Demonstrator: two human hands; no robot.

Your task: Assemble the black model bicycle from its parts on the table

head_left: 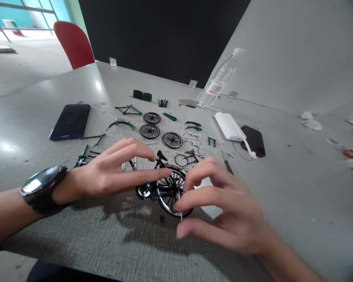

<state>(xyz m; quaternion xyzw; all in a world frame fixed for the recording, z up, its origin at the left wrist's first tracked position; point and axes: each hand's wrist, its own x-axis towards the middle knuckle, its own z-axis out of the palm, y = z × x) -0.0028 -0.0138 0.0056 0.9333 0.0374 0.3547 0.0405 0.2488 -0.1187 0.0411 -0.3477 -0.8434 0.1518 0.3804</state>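
A small black model bicycle [161,188], partly put together, lies on a grey mat [106,235] in front of me. My left hand [117,168], with a black wristwatch [42,188] on the wrist, reaches in from the left with fingers stretched out over the bicycle's saddle and frame. My right hand [220,203] comes from the right, fingers curled at the rear wheel, and pinches a thin metal pin by the rim. Both hands hide part of the model.
Loose green and black bicycle parts and three spoked wheels [150,131] lie behind the model. A dark phone [70,121] sits at the left, a white power bank [229,126] and black phone [254,140] at the right, a plastic bottle [217,82] and a red chair [75,43] farther back.
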